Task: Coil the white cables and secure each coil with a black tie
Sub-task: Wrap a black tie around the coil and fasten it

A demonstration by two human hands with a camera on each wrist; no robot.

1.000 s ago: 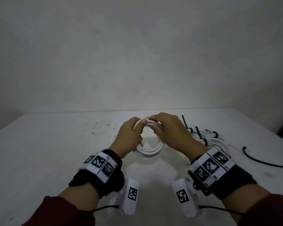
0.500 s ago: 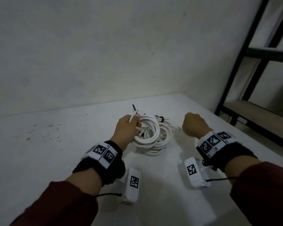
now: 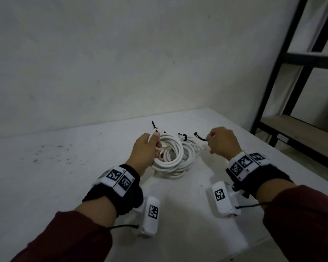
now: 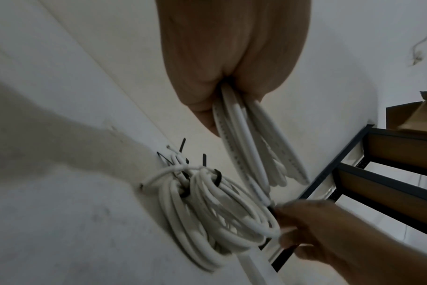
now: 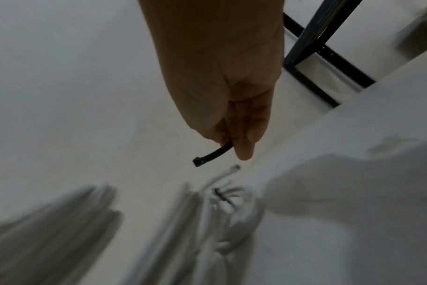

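Note:
My left hand [image 3: 147, 148] grips a white cable coil [image 3: 171, 154] and holds it above the table; in the left wrist view the coil [image 4: 251, 146] hangs from the curled fingers. Behind and under it lie tied white coils [image 3: 187, 148] with black ties around them [image 4: 217, 208]. To the right, my right hand [image 3: 221, 141] pinches a loose black tie [image 3: 200, 136], whose head sticks out to the left [image 5: 211, 155]. The two hands are apart, with the coils between them.
The white table [image 3: 64, 176] ends at its right edge near a black metal shelf rack [image 3: 284, 76] with wooden boards. A pale wall stands close behind the table. Dark specks mark the tabletop at the left.
The right hand left the coil, reached to the right and now holds a black tie lifted off the table. The left hand keeps the coil. The head view swung right.

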